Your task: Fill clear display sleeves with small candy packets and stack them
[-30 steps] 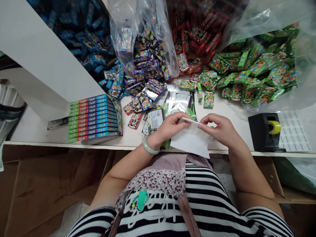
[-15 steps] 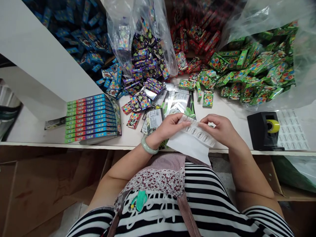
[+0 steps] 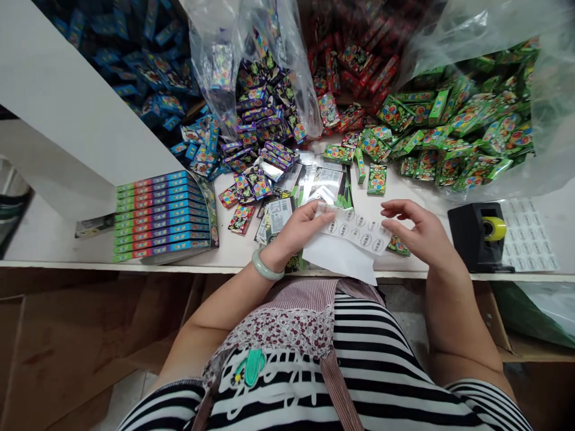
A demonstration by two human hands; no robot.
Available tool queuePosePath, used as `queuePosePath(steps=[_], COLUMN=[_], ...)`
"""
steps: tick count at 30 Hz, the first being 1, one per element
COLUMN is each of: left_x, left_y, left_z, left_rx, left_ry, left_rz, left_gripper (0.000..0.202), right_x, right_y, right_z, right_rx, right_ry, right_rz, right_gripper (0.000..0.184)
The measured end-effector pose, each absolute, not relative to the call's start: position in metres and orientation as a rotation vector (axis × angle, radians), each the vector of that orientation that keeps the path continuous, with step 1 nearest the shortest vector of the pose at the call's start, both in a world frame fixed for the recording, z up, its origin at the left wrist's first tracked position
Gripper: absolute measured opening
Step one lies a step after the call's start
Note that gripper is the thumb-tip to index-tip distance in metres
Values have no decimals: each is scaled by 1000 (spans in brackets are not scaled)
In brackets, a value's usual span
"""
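Now the sticker sheet lies unfolded between your hands

Seen from the head camera, your left hand [image 3: 300,226] pinches the upper left corner of the sticker sheet [image 3: 354,230], which hangs over the near edge of the white table [image 3: 67,233]. A second ago the sheet was folded shut between both hands; it has since opened, so its round labels face up and can be reached. Your right hand [image 3: 415,230] has let go and hovers with loose fingers just off the sheet's right end, grasping nothing. Beside your left hand lie printed pouches [image 3: 281,218]; further left is a stack of flat boxes [image 3: 164,216]. At the right stands the black tape dispenser [image 3: 478,236], and beyond it the green packs [image 3: 449,131] spill from a clear bag
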State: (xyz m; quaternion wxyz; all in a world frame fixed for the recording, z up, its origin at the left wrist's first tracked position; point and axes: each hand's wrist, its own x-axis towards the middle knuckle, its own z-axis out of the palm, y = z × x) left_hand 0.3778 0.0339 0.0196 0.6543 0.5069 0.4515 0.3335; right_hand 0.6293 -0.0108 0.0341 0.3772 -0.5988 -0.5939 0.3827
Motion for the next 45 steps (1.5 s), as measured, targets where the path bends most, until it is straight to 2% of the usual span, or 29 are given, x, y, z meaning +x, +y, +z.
queuePosePath(steps=[7, 15, 20, 24, 28, 30, 34, 39, 45], left_x=[380, 380, 381, 379, 378, 380, 392, 425, 455], left_y=[36, 36, 43, 50, 55, 55, 53, 50, 44], left_z=[17, 14, 10, -2, -16, -19, -21, -28, -35], left_rx=[990, 1063, 1158, 1195, 1196, 1201, 1230, 1375, 1757], left_ry=[1075, 1010, 1000, 1069, 1104, 1113, 1130, 1129, 1101], left_rz=[819, 852, 783, 723, 689, 669, 611, 493, 318], left_gripper=[43, 38, 37, 35, 31, 29, 25, 15, 3], right_x=[622, 618, 642, 674, 695, 701, 703, 681, 670], right_y=[-22, -20, -27, -47, -65, -69, -70, -65, -63], right_z=[14, 10, 2, -11, -30, -34, -15, 10, -29], right_rx=[-1422, -1407, -1570, -1724, -1835, -1861, -1770, -1456, -1651], right_ry=[-1123, -1071, -1233, -1658, -2061, -2063, -1851, -2117, -2232], right_rz=[1253, 1181, 1024, 868, 685, 599, 319, 478, 622], right_gripper=[31, 20, 21, 45, 31, 27, 32, 27, 30])
